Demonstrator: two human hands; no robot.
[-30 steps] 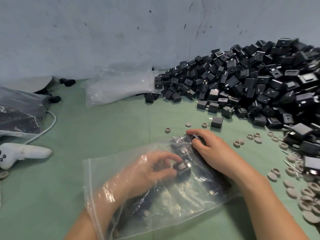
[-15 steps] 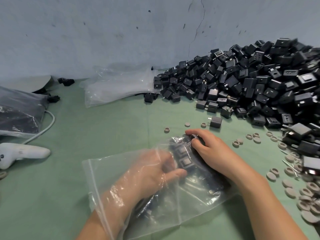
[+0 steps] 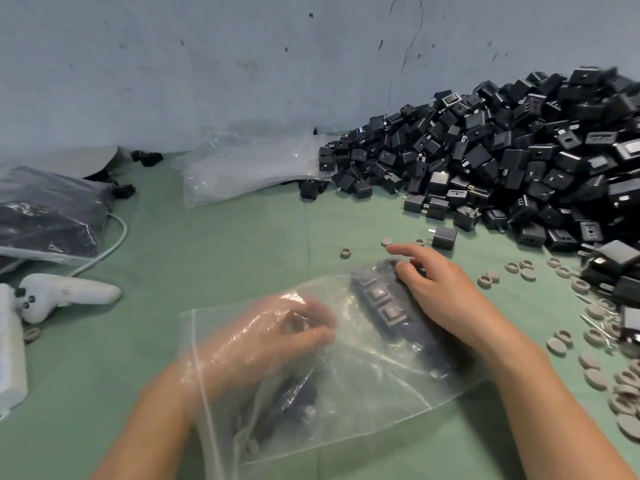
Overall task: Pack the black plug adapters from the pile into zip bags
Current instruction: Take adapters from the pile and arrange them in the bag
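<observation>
The adapters (image 3: 381, 303) we are packing lie in a neat row inside the bag (image 3: 363, 410), sockets up, just beyond our left fingertips and under our right ones. More sit loose in the bag below our left palm.

Our left hand (image 3: 277, 337) is wholly inside the bag. Its fingers are curled toward the thumb, but blur and glare on the film mean we cannot tell whether they pinch anything. Our right hand (image 3: 440, 292) lies on the bag from outside. Its forefinger is stretched out free and the others bend down over the far end of the row. The thumb is hidden, so we cannot tell grip from press.

We judge this the arranging step: lining up pieces in a part-filled bag. Next we would want the left hand out without dragging the row askew, then more adapters brought in.

The adapters are small, matt black, hard-edged cubes with metal prongs that could snag the film. The bag is thin, clear, glossy and crinkled.

Beyond our right fingers a lone adapter (image 3: 444, 238) lies before the pile (image 3: 519, 161). Grey discs (image 3: 595, 368) are scattered right of that hand. Far past our left fingers lie spare bags (image 3: 242, 168), and to their left a filled bag (image 3: 48, 209) and a white controller (image 3: 69, 294), all on green cloth (image 3: 207, 244).
</observation>
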